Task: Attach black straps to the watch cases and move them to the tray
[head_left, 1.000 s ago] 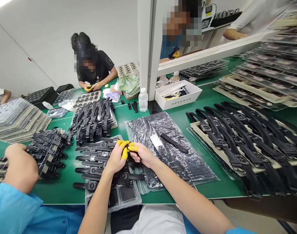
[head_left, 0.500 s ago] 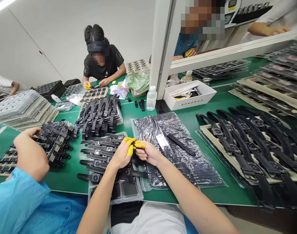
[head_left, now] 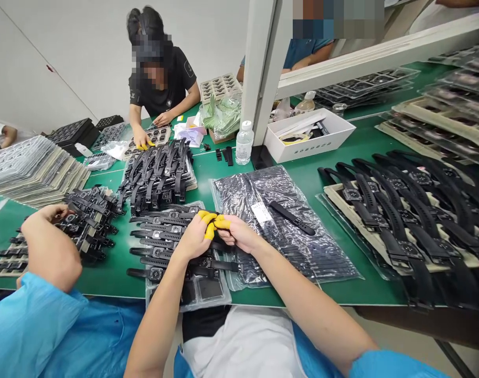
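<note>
Hands meet in front of you, approx. where tray & bag come together: L hand [head_left: 195,237] and R hand [head_left: 244,234], yellow-covered fingertips drawn in close, both pinching a small dark piece [head_left: 215,223]. Most of it is hidden by your fingers; can't tell exact shape or if it's joined to anything. Poss. part of a watch band.

Step in hand, by the look of it: close two-handed fingertip work on that piece, L prob. steadying, R prob. working, tho roles are a guess. Next move calls for small, firm finger pressure fr. both sides, w/ the piece lined up before either hand lets go. Slip risk likely highest at the tips, grip area being tiny.

Position: piece sits betw. the two hands, above the bench [head_left: 257,297]. Tray [head_left: 222,300] w/ black-strapped watches [head_left: 156,251] lies below & to L of L hand. Clear bag [head_left: 321,257] of dark strips lies below R hand, running off to R. Loose strap [head_left: 291,218] on top of bag, apart fr. your fingers, near white label [head_left: 261,212]. Co-worker's hand [head_left: 51,212] at far L, well apart fr. yours.
</note>
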Demonstrator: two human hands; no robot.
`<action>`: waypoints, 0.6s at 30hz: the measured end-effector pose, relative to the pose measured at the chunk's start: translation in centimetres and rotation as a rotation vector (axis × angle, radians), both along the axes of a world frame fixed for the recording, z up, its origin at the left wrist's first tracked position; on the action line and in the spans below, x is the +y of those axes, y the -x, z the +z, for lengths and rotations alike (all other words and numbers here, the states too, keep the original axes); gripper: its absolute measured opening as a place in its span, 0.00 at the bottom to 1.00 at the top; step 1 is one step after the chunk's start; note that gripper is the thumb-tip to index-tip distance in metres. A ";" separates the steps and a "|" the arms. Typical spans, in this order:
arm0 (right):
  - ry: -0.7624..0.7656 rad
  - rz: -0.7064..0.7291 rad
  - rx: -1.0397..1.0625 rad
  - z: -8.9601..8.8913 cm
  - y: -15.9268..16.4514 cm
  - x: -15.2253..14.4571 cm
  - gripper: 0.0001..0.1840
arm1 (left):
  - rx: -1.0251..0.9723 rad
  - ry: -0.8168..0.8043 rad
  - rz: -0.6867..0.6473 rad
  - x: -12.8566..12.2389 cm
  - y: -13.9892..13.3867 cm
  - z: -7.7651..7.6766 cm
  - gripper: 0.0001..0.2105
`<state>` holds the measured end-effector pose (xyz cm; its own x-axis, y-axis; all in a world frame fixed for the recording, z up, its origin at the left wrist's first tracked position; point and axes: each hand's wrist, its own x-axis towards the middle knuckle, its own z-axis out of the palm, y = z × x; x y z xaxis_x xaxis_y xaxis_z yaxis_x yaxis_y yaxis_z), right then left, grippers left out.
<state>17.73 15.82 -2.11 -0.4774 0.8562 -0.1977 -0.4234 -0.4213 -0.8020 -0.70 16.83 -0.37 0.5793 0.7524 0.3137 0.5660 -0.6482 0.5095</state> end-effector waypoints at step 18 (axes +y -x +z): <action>-0.879 -0.175 -0.832 1.8 -5.8 -3.5 0.15 | 0.588 -0.202 0.159 -2.3 2.6 10.7 0.15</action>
